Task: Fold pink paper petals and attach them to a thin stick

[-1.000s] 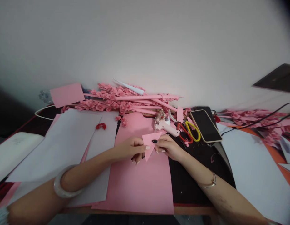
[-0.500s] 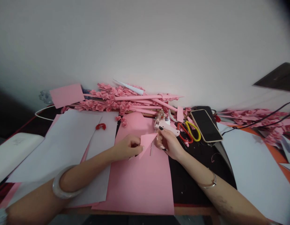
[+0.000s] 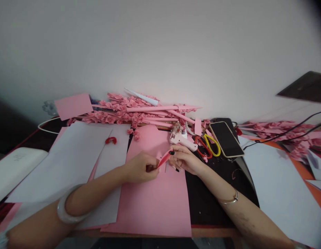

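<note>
Glue gun (image 3: pixel 185 141), scissors (image 3: pixel 219 149) and phone (image 3: pixel 226 139) lie beyond the right hand (image 3: pixel 186 160). It and the left hand (image 3: pixel 140 167) pinch folded paper (image 3: pixel 164 158).

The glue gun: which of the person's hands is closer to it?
The right. The right hand is just on the person's side of the glue gun; the left hand is farther away, off to its left and nearer the person.

dim, soft light; upper right corner black
</note>
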Demonstrator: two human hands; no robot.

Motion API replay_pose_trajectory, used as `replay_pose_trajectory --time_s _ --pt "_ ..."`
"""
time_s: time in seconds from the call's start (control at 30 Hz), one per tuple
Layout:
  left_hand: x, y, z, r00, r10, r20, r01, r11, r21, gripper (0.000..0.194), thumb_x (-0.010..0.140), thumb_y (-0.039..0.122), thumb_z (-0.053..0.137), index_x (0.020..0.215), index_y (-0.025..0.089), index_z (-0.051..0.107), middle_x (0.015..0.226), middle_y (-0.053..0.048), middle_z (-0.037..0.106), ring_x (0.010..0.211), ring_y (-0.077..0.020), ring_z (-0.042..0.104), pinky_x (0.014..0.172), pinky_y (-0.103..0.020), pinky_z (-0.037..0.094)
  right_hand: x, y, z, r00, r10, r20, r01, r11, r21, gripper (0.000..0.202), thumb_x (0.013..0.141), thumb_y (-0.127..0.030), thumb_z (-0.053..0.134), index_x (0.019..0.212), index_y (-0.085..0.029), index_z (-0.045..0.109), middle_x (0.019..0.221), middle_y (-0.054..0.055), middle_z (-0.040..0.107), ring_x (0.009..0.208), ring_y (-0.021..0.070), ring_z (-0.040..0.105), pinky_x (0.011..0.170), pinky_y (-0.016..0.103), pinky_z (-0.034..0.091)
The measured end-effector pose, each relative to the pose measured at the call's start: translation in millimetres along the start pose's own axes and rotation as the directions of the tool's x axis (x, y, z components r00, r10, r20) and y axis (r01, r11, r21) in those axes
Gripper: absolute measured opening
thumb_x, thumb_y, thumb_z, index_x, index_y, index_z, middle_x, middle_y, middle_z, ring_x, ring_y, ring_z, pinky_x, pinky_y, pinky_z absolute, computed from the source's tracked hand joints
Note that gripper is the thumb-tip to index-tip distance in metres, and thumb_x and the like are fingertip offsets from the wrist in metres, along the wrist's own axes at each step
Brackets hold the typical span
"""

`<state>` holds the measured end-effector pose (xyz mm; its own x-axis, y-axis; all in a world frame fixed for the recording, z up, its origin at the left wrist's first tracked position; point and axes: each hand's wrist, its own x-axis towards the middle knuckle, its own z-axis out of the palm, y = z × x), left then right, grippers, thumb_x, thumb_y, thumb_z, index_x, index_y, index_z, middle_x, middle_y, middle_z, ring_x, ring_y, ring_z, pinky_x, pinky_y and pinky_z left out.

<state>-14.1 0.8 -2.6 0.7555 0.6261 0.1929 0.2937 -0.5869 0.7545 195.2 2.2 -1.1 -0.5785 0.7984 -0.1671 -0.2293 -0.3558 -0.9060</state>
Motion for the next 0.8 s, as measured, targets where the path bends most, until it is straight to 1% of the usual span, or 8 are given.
replay_pose_trajectory --time_s 0.13,0.27,0.43,0.53,0.6,0.67,0.73,0.8 --pt "-0.3 3.6 0.4 0.999 0.027 0.018 -0.027 0.999 -0.027 0.031 0.073 0.018 0.048 0.052 0.019 0.025 0.048 0.007 0.028 0.044 -0.0070 0.024 0.045 -0.023 0.022 -0.8 0.5 -1.0 0.999 0.040 0.000 -0.040 0.999 -0.026 0.015 0.068 -0.011 0.050 0.082 -0.015 0.049 0.048 -0.003 0.059 0.035 0.0082 0.046 0.034 0.017 0.036" --pt "0.4 4.4 -1.0 0.999 0.025 0.025 -0.023 0.997 -0.073 0.039 0.076 0.030 0.056 0.053 0.019 0.028 0.050 0.007 0.031 0.045 -0.0064 0.026 0.046 -0.021 0.023 -0.7 0.5 0.6 0.997 0.077 -0.009 -0.077 0.995 -0.067 0.016 0.067 -0.011 0.048 0.082 -0.015 0.050 0.047 -0.003 0.060 0.034 0.0089 0.050 0.034 0.016 0.039" --pt "2.2 0.8 -6.9 0.999 0.006 0.033 -0.002 0.995 -0.097 0.041 0.074 0.039 0.063 0.054 0.017 0.035 0.049 0.008 0.031 0.045 -0.0059 0.026 0.046 -0.020 0.022 -0.9 0.2 -0.1 0.996 0.079 -0.046 -0.079 0.997 -0.009 0.017 0.064 -0.010 0.049 0.080 -0.014 0.050 0.045 -0.005 0.056 0.032 0.0080 0.050 0.032 0.015 0.040" --pt "2.1 -0.9 -9.2 0.999 -0.036 0.027 0.038 0.993 -0.108 0.035 0.083 0.036 0.052 0.056 0.016 0.040 0.049 0.006 0.036 0.045 -0.0065 0.031 0.046 -0.020 0.024 -1.2 0.8 -1.1 0.998 0.058 -0.033 -0.057 0.998 0.023 0.017 0.063 -0.008 0.048 0.078 -0.015 0.049 0.039 -0.008 0.051 0.032 0.0090 0.050 0.032 0.015 0.040" --pt "1.9 -1.8 -8.9 0.995 -0.096 0.018 0.097 0.989 -0.110 0.039 0.090 0.032 0.039 0.054 0.016 0.042 0.047 0.004 0.043 0.045 -0.0074 0.037 0.049 -0.020 0.029 -1.0 1.8 -1.5 0.999 0.039 -0.034 -0.037 0.999 0.035 0.016 0.064 -0.008 0.049 0.079 -0.015 0.048 0.039 -0.008 0.050 0.033 0.0092 0.051 0.032 0.015 0.039" --pt "2.3 -2.3 -7.6 0.987 -0.163 0.001 0.163 0.983 -0.088 0.045 0.092 0.028 0.032 0.050 0.016 0.042 0.045 0.002 0.048 0.044 -0.0083 0.044 0.050 -0.020 0.033 -0.4 3.2 -1.4 0.999 0.017 -0.043 -0.016 1.000 0.022 0.012 0.068 -0.010 0.051 0.079 -0.015 0.048 0.044 -0.007 0.053 0.034 0.0085 0.051 0.033 0.016 0.039" --pt "3.2 -2.0 -5.8 0.979 -0.202 -0.023 0.200 0.978 -0.060 0.046 0.091 0.028 0.034 0.048 0.016 0.042 0.043 0.001 0.050 0.043 -0.0087 0.047 0.049 -0.020 0.035 0.8 4.6 -0.1 0.998 -0.019 -0.057 0.017 1.000 -0.024 0.009 0.072 -0.015 0.055 0.079 -0.015 0.050 0.052 -0.005 0.055 0.035 0.0073 0.050 0.035 0.017 0.040" --pt "4.4 -1.0 -4.2 0.974 -0.225 -0.038 0.222 0.973 -0.066 0.042 0.089 0.029 0.039 0.050 0.016 0.043 0.043 0.002 0.051 0.042 -0.0087 0.048 0.047 -0.019 0.035 2.0 5.6 2.9 0.994 -0.076 -0.077 0.067 0.991 -0.115 0.012 0.073 -0.017 0.060 0.083 -0.014 0.053 0.063 -0.003 0.058 0.043 0.0072 0.053 0.040 0.017 0.043"
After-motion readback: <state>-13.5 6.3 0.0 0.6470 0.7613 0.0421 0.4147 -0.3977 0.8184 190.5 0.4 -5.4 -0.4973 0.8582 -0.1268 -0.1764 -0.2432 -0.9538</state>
